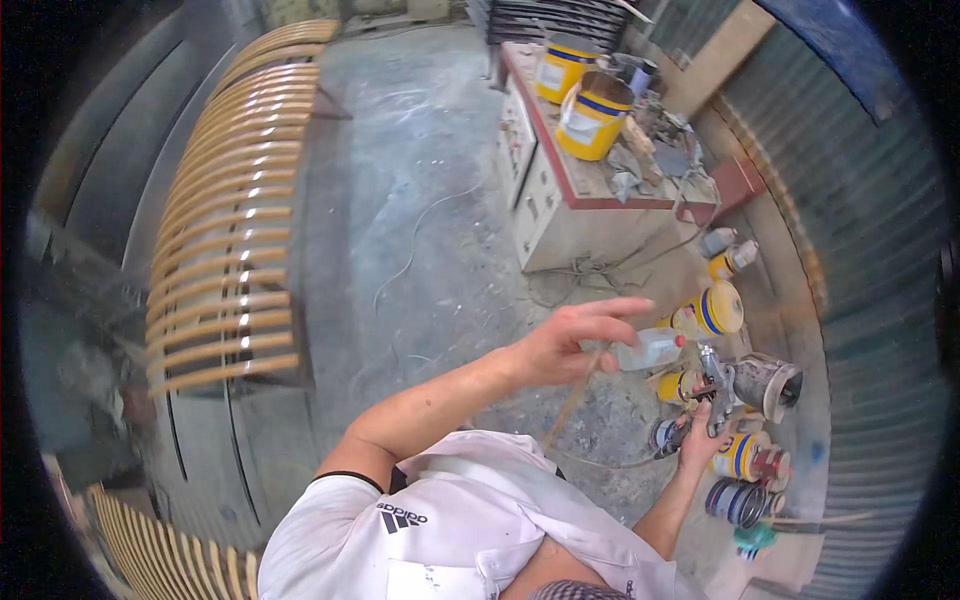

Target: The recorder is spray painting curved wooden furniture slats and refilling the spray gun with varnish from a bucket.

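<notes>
My right hand is wrapped round the handle of a silver spray gun. A grey, paint-stained cup is joined to the gun, tilted on its side. Out in front of me, my left hand has its index finger stretched out. Between its other fingers runs a thin tan hose, which slants down toward my shirt; how firmly they grip it is hard to see. Just past those fingertips stands a clear plastic jug with a red cap. Paint tins and yellow tubs stand around and below the gun.
Curved wooden slats form a long bench-like piece on the left. A cluttered cabinet carries yellow buckets. A cable lies on the floor. Yellow tubs and dark tins line the corrugated wall.
</notes>
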{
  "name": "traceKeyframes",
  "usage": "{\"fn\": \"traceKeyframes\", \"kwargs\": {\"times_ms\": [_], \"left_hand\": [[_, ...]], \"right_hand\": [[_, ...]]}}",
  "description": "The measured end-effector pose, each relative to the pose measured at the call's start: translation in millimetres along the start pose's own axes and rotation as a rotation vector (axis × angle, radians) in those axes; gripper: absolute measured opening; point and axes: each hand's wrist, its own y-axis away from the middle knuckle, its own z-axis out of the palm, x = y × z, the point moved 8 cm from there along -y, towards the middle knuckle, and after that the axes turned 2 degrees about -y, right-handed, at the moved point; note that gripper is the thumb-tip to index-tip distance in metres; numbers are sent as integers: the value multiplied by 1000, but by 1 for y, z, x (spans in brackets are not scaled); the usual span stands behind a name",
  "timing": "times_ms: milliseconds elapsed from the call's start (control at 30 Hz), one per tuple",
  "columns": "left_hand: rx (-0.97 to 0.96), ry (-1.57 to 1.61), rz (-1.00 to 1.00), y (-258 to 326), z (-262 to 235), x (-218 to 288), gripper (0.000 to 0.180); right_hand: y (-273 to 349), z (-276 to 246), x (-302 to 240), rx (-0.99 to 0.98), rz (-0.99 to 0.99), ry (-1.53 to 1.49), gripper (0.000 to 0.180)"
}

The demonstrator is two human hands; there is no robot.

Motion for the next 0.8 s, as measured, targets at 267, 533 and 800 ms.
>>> {"fn": "traceKeyframes", "kwargs": {"times_ms": [267, 533, 800], "left_hand": [[-328, -994, -737, 36, -147, -235, 66], [-293, -832, -1001, -22, -278, -324, 45], [111, -627, -858, -221, -416, -425, 34]], "right_hand": [[-73, 98, 44, 4, 30, 184, 35], [-182, 292, 79, -267, 114, 42, 42], [-259, 403, 23, -518, -210, 221, 37]]}}
